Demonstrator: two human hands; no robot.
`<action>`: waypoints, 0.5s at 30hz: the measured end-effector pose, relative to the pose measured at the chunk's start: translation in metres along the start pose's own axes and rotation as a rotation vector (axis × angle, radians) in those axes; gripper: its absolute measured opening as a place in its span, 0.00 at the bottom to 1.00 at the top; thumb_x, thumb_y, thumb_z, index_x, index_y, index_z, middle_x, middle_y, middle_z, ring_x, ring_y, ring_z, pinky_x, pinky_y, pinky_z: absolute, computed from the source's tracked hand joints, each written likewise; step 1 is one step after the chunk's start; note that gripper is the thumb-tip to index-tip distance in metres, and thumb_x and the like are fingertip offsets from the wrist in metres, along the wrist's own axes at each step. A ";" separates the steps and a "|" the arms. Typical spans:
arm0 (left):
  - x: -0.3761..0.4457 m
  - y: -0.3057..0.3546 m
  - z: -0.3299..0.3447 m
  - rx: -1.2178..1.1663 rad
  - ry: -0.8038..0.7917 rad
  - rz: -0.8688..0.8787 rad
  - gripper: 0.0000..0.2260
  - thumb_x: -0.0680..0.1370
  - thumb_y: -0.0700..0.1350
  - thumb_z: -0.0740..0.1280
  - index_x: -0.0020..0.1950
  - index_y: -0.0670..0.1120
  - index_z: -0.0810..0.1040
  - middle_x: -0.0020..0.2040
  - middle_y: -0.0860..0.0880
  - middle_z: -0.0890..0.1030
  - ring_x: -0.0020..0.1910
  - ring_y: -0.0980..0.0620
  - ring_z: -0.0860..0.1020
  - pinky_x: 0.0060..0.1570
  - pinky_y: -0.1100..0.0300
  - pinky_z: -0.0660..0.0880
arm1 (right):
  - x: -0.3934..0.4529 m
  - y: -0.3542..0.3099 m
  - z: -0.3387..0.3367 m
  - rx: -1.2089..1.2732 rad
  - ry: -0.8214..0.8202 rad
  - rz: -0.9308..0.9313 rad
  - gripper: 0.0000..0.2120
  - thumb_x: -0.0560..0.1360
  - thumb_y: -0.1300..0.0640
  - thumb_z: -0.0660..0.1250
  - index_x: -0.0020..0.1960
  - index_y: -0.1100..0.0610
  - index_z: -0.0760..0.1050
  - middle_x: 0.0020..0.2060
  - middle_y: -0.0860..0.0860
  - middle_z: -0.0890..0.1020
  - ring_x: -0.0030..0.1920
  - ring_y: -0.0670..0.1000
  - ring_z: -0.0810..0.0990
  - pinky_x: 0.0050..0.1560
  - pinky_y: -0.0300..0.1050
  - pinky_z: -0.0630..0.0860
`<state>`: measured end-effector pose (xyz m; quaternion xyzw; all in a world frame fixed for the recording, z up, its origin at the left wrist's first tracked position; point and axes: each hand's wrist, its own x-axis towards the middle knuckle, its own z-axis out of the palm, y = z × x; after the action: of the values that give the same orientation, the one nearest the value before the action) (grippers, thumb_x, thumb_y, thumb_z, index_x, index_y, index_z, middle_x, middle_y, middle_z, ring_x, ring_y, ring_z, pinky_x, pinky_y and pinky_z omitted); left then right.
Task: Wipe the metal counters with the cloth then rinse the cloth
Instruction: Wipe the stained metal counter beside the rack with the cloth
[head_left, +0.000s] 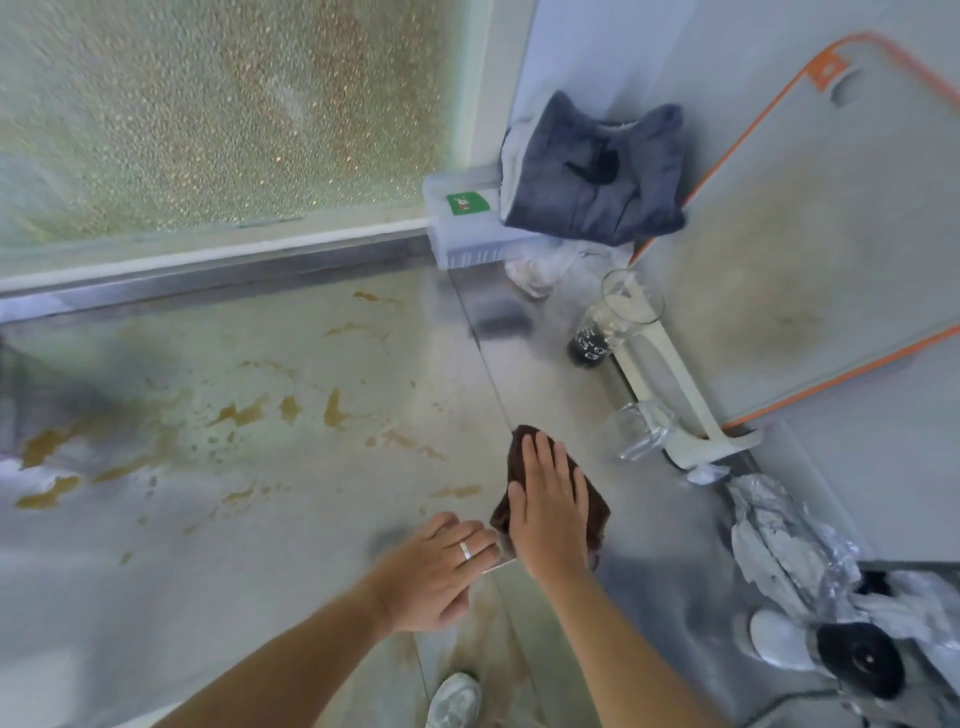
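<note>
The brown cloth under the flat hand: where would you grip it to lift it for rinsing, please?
Probably the far tip of the brown cloth, which pokes out beyond the fingertips of the right hand. Come from above and pinch there; the rest lies flat, pinned under the palm, with the left hand at its near corner.

Under your right hand (549, 512): dark brown cloth (519, 457), matt, nappy fabric. Tabletop (311, 519) left of it: brushed metal w/ dull sheen, brown stains. Beyond the hand: clear glossy glass (631, 306), smooth white plastic board (810, 249), soft blue-grey towel (592, 171).
</note>
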<state>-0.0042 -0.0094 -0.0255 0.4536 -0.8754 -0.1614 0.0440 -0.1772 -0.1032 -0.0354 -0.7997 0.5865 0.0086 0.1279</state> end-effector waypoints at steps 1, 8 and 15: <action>0.001 -0.002 0.005 -0.006 0.038 0.005 0.24 0.68 0.49 0.67 0.64 0.49 0.76 0.60 0.50 0.77 0.59 0.48 0.76 0.62 0.53 0.66 | 0.018 -0.001 -0.001 0.012 0.000 -0.006 0.29 0.84 0.46 0.49 0.83 0.54 0.53 0.82 0.50 0.59 0.82 0.53 0.55 0.79 0.58 0.58; 0.005 -0.009 0.031 -0.013 0.188 0.004 0.23 0.66 0.48 0.67 0.61 0.49 0.78 0.60 0.51 0.77 0.58 0.49 0.76 0.64 0.53 0.69 | 0.228 -0.023 -0.024 0.020 -0.044 -0.101 0.30 0.84 0.47 0.49 0.84 0.54 0.48 0.83 0.51 0.52 0.83 0.53 0.49 0.81 0.58 0.48; 0.002 -0.011 0.023 0.019 0.181 -0.018 0.21 0.68 0.47 0.67 0.60 0.48 0.78 0.60 0.51 0.78 0.58 0.49 0.76 0.64 0.51 0.70 | 0.173 -0.012 -0.015 0.029 -0.007 -0.158 0.29 0.84 0.52 0.53 0.84 0.53 0.51 0.83 0.51 0.54 0.83 0.53 0.50 0.81 0.55 0.48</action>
<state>-0.0016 -0.0114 -0.0505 0.4746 -0.8652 -0.1117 0.1170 -0.1138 -0.2648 -0.0470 -0.8416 0.5211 -0.0070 0.1418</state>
